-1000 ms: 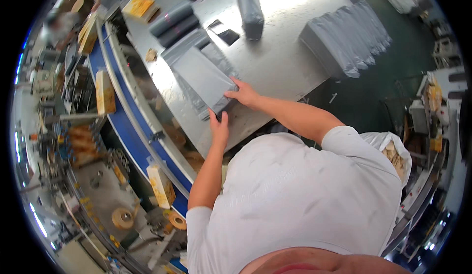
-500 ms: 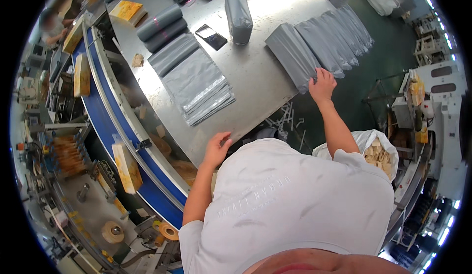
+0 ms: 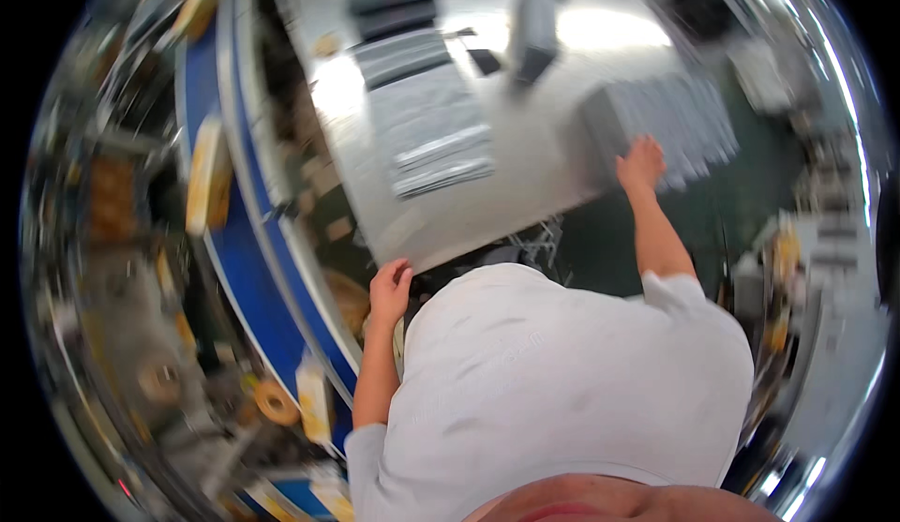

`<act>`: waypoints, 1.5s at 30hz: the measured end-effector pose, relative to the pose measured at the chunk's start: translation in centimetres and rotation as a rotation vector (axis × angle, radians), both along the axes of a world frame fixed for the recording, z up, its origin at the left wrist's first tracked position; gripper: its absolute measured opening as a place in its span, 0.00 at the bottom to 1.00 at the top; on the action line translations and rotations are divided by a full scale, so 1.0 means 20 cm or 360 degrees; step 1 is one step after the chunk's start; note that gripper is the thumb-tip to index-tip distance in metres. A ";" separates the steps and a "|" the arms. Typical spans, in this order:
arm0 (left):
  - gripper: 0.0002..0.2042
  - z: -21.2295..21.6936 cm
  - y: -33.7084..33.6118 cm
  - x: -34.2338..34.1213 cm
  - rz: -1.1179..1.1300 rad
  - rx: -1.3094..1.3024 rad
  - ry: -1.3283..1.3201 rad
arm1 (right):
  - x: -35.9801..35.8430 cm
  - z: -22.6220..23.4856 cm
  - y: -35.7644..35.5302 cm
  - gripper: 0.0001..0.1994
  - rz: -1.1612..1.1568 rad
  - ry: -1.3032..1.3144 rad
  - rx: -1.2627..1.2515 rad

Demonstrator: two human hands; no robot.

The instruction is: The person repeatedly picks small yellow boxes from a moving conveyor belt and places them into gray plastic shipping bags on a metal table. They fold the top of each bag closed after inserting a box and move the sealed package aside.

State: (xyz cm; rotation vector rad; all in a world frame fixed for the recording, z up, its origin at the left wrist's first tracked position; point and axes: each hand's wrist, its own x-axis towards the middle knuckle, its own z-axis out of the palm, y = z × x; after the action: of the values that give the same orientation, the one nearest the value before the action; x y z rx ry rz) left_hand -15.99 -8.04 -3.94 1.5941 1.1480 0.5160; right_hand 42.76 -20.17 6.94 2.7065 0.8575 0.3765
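Nearest, the left hand [image 3: 389, 290] rests curled at the near edge of the steel table [image 3: 534, 161], holding nothing. Farther out, the right hand [image 3: 641, 162] lies spread on the near end of a fanned row of grey mailer bags [image 3: 661, 128], seemingly picking the next one; blur hides any grip. The row runs away rightward beyond the fingers. Peeling one bag free looks next.

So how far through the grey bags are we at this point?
Done: a batch of flat grey bags lies laid out mid-table, with more stacked behind.
In hand: the right hand rests on the fanned row of grey bags at the table's right edge; whether its grip has closed on one is blurred. The left hand rests at the table's near edge.
Left: that fanned row looks mostly undrawn.
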 end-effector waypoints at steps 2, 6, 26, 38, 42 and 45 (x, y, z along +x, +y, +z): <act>0.09 -0.02 0.01 -0.12 0.0146 0.0207 0.0018 | -0.22 -0.13 0.14 0.32 0.0643 0.0276 0.0421; 0.10 -0.09 0.04 -0.52 0.0687 0.0683 0.0307 | -0.92 -0.52 0.29 0.36 0.1337 0.1171 0.0031; 0.39 0.46 0.78 -1.28 0.1168 0.0623 0.1304 | -1.11 -0.41 0.44 0.28 0.1070 0.1722 0.0320; 0.32 0.13 0.52 0.82 0.0122 0.0057 -0.0287 | -1.10 -0.31 0.64 0.35 0.0651 0.2163 0.1038; 0.41 0.15 0.80 1.02 0.0320 -0.0212 -0.0345 | -0.93 -0.26 0.64 0.29 0.0785 0.2101 0.0731; 0.47 0.05 0.94 0.99 0.0456 -0.0205 -0.0442 | -0.78 -0.44 0.91 0.25 0.1277 0.1626 0.0818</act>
State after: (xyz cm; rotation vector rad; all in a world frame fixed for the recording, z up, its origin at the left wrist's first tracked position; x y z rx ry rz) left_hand 3.82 10.75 -2.87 1.2100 1.1753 0.8074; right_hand 27.24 -1.97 -1.80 2.7641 2.3935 -0.8639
